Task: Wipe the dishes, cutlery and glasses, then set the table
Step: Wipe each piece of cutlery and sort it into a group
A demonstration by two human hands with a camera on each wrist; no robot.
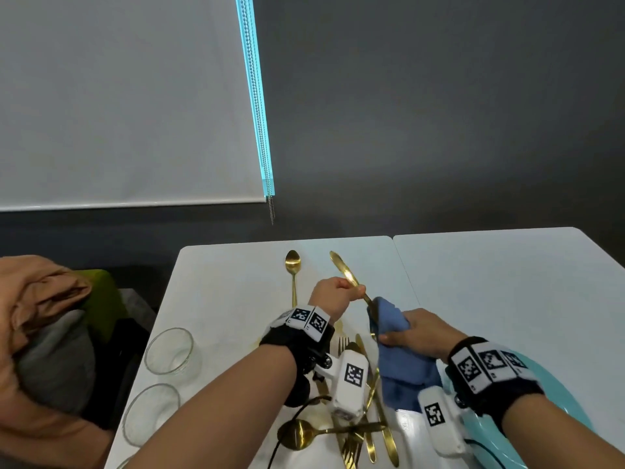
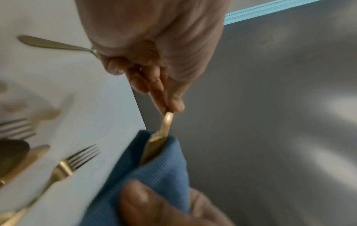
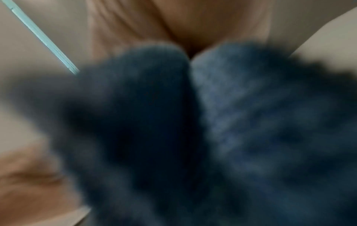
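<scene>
White desk (image 1: 490, 282) w/ 2 glass bowls (image 1: 169, 350) at left edge, 1 teal plate (image 1: 554, 411) at right. Blue cloth (image 1: 394, 336): right hand (image 1: 416, 330) grip wraps it round a gold knife (image 1: 346, 274); left hand (image 1: 333, 294) grip pinches the knife's middle. One spoon (image 1: 293, 265) lies apart. Left wrist view shows 2 forks (image 2: 63, 168); right wrist view only blurred cloth.

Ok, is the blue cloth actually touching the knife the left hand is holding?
Touching. The left wrist view shows the knife running into a fold of the cloth, which wraps around it.
</scene>
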